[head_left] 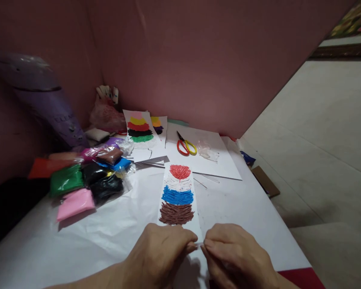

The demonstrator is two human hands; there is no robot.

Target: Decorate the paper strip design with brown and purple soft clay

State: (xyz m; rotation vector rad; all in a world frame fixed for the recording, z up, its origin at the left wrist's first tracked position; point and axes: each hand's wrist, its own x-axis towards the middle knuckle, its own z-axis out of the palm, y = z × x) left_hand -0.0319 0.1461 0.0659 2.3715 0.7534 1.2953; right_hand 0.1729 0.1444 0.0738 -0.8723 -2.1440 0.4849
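My left hand [165, 245] and my right hand [233, 251] are close together at the front of the table. Thumb and fingers of each are pinched, with a tiny whitish bit between the two hands, too small to name. Just beyond them lies a white card strip [161, 214], partly hidden under the hands. It carries textured clay-like bands: a red patch [180, 171] at the far end, then a white band [179, 184], a blue band [177, 196] and a brown band [176, 213] nearest my hands.
Left are packets of coloured clay, among them a pink packet [76, 204] and a green packet [66, 179]. Behind the strip, scissors [186, 147] rest on a white board [228, 166]. A banded card [141, 154] leans near the pink wall [180, 60]. A purple cylinder [45, 104] stands back left.
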